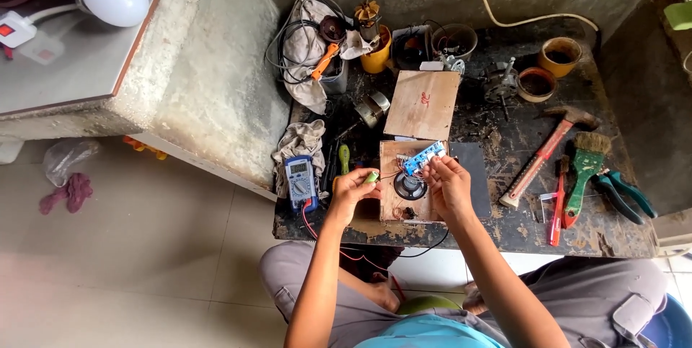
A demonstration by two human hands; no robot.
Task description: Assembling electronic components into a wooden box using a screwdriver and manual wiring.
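My left hand (351, 191): fingers pinched together on a small pale green part (371, 176) | my right hand (448, 183): fingers closed on the near edge of the small blue circuit board (423, 157) | both above the thin plywood board (401, 183) carrying a round black speaker (409, 186), middle of the dark stained table (497, 139) | left: blue-cased multimeter (300, 179) | right: red-handled hammer (546, 150), green-handled paintbrush (585, 173)

The right hand (448, 188) covers part of the small wooden board (404, 191). The green piece (372, 176) pinched in the left hand (351, 193) is too small to identify.
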